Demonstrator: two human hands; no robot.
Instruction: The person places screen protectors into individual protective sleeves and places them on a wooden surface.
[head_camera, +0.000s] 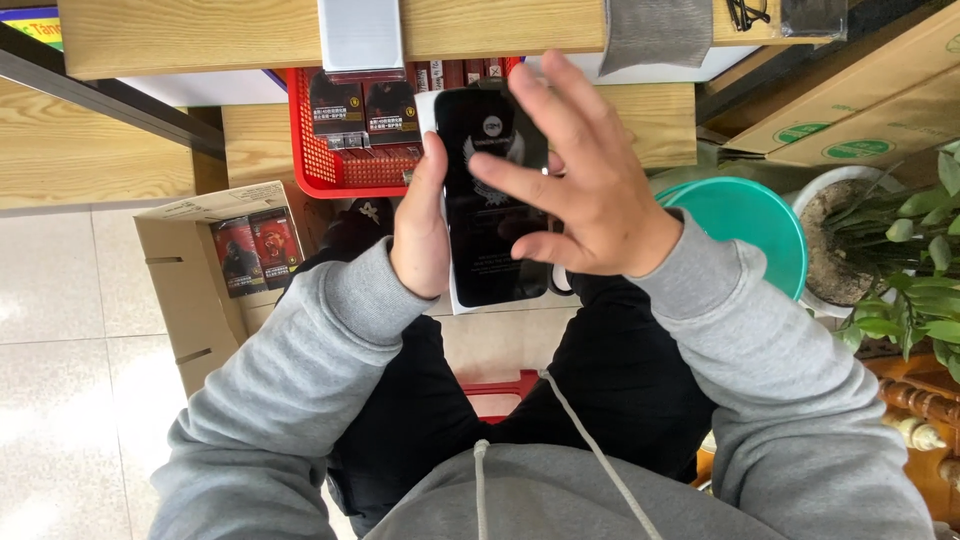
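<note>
the right hand (585, 190) covered much of the black sheet (490, 215), hiding its right edge. the left hand (422, 225) hid the sheet's left edge. the red basket (315, 160) was partly behind the table (200, 35). the potted plant (915, 240) ran off the right edge.

red basket (318, 165): sits on the wooden worktop (250, 135), holding small dark packets
cardboard box (190, 290): on the floor left of and below the red basket, open, with two red-and-black packets (255, 252) inside
green stool (755, 225): well right of the basket
potted plant (905, 250): right of the stool
flat cartons (860, 110): above the plant
grey cloth (655, 35): hanging over the upper shelf edge
</note>
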